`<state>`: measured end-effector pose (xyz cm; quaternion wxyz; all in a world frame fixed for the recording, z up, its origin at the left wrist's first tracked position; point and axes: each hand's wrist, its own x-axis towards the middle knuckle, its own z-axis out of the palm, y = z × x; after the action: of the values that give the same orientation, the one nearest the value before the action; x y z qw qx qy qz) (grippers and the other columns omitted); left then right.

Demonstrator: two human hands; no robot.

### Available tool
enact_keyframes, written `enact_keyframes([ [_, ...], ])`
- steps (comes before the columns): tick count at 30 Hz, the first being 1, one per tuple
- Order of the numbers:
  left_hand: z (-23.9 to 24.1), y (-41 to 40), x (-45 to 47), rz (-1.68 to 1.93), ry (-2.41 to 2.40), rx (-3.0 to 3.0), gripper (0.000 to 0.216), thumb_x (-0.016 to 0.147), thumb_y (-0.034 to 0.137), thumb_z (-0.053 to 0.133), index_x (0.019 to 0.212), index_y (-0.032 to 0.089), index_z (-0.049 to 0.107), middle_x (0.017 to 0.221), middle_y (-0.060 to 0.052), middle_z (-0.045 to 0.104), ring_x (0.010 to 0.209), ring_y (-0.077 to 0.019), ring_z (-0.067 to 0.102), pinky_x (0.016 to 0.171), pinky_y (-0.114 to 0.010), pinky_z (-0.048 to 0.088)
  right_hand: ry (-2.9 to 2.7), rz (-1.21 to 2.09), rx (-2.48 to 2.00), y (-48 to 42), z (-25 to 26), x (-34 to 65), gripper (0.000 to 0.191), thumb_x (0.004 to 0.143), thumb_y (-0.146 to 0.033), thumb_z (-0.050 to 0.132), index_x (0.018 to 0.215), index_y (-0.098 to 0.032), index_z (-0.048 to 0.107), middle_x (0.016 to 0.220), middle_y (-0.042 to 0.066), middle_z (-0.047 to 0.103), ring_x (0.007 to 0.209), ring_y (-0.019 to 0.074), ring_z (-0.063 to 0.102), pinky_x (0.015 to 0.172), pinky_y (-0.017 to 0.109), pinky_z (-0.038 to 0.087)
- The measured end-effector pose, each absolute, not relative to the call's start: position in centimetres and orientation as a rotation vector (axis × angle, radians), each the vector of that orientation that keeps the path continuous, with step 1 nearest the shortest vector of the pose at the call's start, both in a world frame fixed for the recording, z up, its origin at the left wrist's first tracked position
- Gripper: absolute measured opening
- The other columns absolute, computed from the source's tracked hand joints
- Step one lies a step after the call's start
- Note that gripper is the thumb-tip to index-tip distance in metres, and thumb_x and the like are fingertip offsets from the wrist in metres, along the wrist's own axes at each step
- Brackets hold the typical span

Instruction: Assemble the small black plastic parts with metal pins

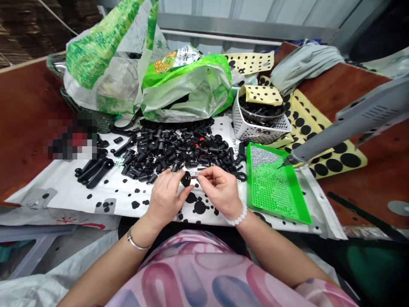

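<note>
Between the thumb and fingers of my left hand (166, 197) is a small round black plastic part (186, 179). My right hand (221, 189) pinches a thin dark rod (194, 177) whose far end meets the black part; its exact kind is too small to tell. Both hands are close together over the front of the white cloth (128, 213). Just beyond them lies a heap of small black plastic parts (166, 147), with a few red bits among them. Several longer black handle-like pieces (99, 170) are left of the heap.
A green perforated tray (303, 209) with small silvery pieces stands to the right, under the tip of a grey electric screwdriver (332, 132). Behind are a white basket (265, 134), sheets of black round stickers (348, 160) and green-white plastic bags (188, 91).
</note>
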<state>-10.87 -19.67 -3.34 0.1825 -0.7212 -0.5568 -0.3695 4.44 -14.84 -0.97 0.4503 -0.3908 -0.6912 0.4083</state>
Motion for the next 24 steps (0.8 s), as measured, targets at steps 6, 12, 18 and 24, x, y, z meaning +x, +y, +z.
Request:
enact_keyframes([
  [6,-3.3,-19.7,-10.6,-1.036,-1.526,-2.055,0.03,0.081,0.03,0.059,0.103,0.011,0.053,0.086,-0.01,0.065,0.082,-0.0208,0.061,0.088,-0.039,0.05,-1.792,0.911,-0.957,-15.4,-1.4,4.3,0.006,0.077,-0.019,0.056,0.074,-0.016,0.061,0.067,0.001,0.064,0.054,0.0095,0.058,0.052,0.02,0.048],
  [12,-3.6,-19.4,-11.1,-1.013,-1.488,-2.062,0.03,0.08,0.031,0.06,0.102,0.011,0.055,0.084,-0.01,0.065,0.081,-0.0207,0.061,0.087,-0.04,0.051,-1.761,1.051,-0.999,-15.5,-1.4,4.3,0.006,0.074,-0.019,0.056,0.073,-0.015,0.061,0.062,0.0,0.062,0.052,0.0097,0.057,0.05,0.019,0.047],
  [18,-4.1,-19.3,-11.3,-1.012,-1.397,-2.235,0.03,0.082,0.031,0.057,0.106,0.012,0.054,0.088,-0.01,0.065,0.085,-0.0207,0.061,0.088,-0.041,0.05,-1.771,1.265,-1.061,-14.5,-1.4,4.1,0.003,0.068,-0.016,0.056,0.066,-0.015,0.059,0.056,-0.001,0.058,0.047,0.0081,0.05,0.044,0.018,0.042],
  [24,-4.0,-19.3,-11.4,-1.048,-1.406,-2.203,0.03,0.081,0.031,0.058,0.103,0.012,0.055,0.087,-0.011,0.065,0.085,-0.0212,0.061,0.085,-0.04,0.051,-1.75,1.361,-0.952,-14.4,-1.6,3.7,0.012,0.074,-0.022,0.057,0.08,-0.015,0.064,0.062,0.0,0.06,0.052,0.0088,0.053,0.049,0.019,0.045],
])
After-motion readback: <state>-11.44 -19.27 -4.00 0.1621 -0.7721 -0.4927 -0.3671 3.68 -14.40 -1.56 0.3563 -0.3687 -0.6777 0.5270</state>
